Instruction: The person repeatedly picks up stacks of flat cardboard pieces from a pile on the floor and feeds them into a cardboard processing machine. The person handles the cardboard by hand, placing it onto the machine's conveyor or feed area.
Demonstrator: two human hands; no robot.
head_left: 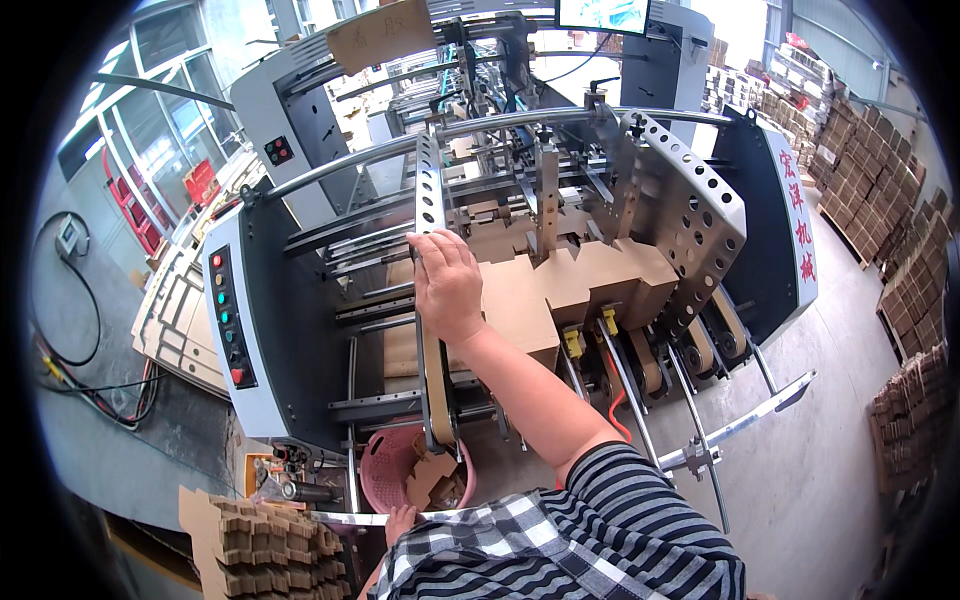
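Daylight is entering through the windows [170,40] at upper left and bleaching parts of the panes. The screen [603,14] at top is glaring pale. The perforated metal plate [700,190] is reflecting light. Shadow is darkening the inner side panels of the machine [300,310]. The cardboard blanks [590,275] are showing clearly; distant stacks [865,160] are softening. The fisheye lens is bending straight edges, and black vignetting is enclosing the corners.

Cardboard stack [518,297] in machine [285,320]
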